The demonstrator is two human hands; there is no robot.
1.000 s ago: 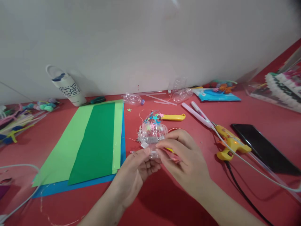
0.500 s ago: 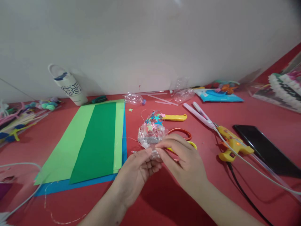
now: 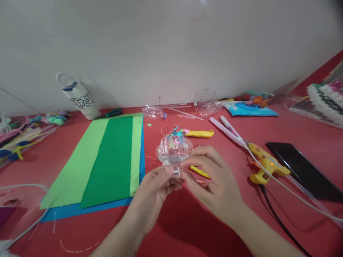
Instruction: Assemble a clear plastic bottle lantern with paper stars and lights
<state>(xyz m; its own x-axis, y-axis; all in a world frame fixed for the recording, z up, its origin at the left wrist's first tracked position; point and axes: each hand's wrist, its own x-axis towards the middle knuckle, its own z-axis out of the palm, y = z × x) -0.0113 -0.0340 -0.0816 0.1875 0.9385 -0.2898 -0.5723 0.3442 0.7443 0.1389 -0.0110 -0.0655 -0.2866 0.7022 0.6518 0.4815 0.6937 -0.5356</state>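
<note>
Between both hands is a clear plastic bottle piece (image 3: 174, 150), cut into strips that bulge into a rounded shape. My left hand (image 3: 158, 185) pinches its narrow near end, thumb on top and fingers curled below. My right hand (image 3: 211, 178) closes on the same end from the right, its thumb and fingertips at the edge of the plastic. Just beyond lie colourful star sequins (image 3: 179, 132) and a yellow-handled cutter (image 3: 200, 134). Scissors with a yellow handle (image 3: 199, 172) are partly hidden behind my right hand.
Green sheets (image 3: 109, 160) lie on a blue sheet at left. A white tumbler (image 3: 83, 101) stands behind. Clear bottles (image 3: 152, 112) lie along the wall. To the right are a yellow glue gun (image 3: 265, 164) with cords, a pink flat iron (image 3: 225, 130), a black phone (image 3: 302, 171) and a blue packet (image 3: 252, 109).
The fingers of my right hand have shifted slightly right, showing more of the plastic's narrow end. The strip-cut piece has turned a little more upright. My left hand keeps its hold.
</note>
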